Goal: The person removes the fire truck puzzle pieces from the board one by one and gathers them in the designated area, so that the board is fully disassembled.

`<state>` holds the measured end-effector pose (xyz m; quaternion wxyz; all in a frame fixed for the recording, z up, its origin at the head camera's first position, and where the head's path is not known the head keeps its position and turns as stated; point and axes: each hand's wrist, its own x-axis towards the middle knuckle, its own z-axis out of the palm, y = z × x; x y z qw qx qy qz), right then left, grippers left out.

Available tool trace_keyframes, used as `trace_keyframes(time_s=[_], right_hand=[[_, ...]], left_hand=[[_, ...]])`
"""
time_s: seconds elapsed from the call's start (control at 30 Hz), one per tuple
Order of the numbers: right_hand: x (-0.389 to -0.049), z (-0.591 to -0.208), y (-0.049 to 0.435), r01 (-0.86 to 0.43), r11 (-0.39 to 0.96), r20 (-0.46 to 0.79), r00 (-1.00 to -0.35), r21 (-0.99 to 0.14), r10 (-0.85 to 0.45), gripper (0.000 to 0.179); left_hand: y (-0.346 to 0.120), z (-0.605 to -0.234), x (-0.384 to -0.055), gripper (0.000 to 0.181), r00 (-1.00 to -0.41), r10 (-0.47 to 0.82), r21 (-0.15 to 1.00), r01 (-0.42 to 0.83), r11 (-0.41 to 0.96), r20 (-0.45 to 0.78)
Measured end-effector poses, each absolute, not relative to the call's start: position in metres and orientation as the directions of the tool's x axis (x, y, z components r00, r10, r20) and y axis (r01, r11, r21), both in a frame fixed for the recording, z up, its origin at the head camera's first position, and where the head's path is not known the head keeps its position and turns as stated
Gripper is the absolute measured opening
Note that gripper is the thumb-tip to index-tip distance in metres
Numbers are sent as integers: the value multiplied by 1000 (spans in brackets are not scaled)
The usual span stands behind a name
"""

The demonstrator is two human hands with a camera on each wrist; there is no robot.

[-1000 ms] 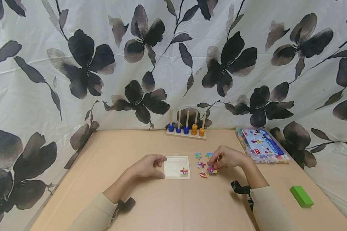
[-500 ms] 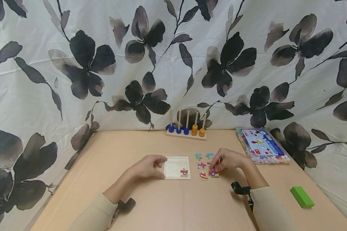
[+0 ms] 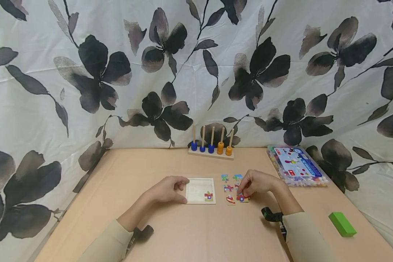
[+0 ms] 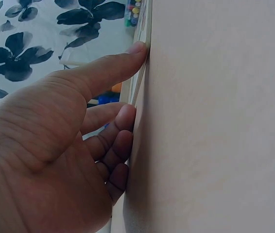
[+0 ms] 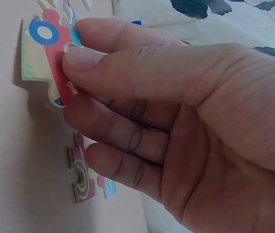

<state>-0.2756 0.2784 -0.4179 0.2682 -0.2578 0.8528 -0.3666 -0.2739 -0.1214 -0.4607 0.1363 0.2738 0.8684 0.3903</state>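
Observation:
My left hand [image 3: 165, 190] holds the left side of a shallow wooden puzzle tray [image 3: 194, 191], its thumb at the near corner. One puzzle piece [image 3: 208, 196] lies in the tray's near right corner. My right hand [image 3: 261, 181] pinches a puzzle piece [image 5: 42, 46] showing a red vehicle with a blue wheel, between thumb and fingers just above the table. Beside that hand lie loose pieces: a blue-green one [image 3: 224, 177], a red one [image 3: 228, 188] and a red-and-yellow one [image 3: 230, 199]. More pieces [image 5: 81, 177] are partly hidden behind the fingers in the right wrist view.
A wooden peg stand [image 3: 213, 154] with blue and orange rings is at the back of the table. Back right is a clear box of beads [image 3: 296, 165] with a printed sheet. A green block [image 3: 342, 224] lies near the right edge. Floral cloth [image 3: 196, 72] hangs behind.
My right hand has shifted slightly toward me and to the right with the pinched puzzle piece. The left hand stays at the tray.

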Motion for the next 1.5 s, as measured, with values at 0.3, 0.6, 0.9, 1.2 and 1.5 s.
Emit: trace_keyframes(time_s=[0.3, 0.6, 0.9, 1.2, 1.5], right_hand=[[-273, -419, 276, -230, 600, -276, -725, -766, -631, 17], [-275, -421, 275, -209, 608, -292, -729, -766, -619, 16], [-277, -424, 275, -220, 618, -293, -731, -754, -616, 15], [-278, -420, 274, -245, 627, -274, -741, -739, -613, 14], [-279, -419, 269, -298, 609, -158, -799, -735, -581, 14]], left_hand=[[-123, -462, -276, 67, -810, 586, 748, 373, 549, -25], [-124, -462, -278, 68, -805, 593, 747, 378, 547, -26], [-124, -461, -277, 68, -806, 591, 749, 374, 547, -30], [-124, -462, -278, 69, -809, 587, 749, 367, 551, -36], [-124, -461, -279, 69, -805, 592, 742, 379, 553, -29]])
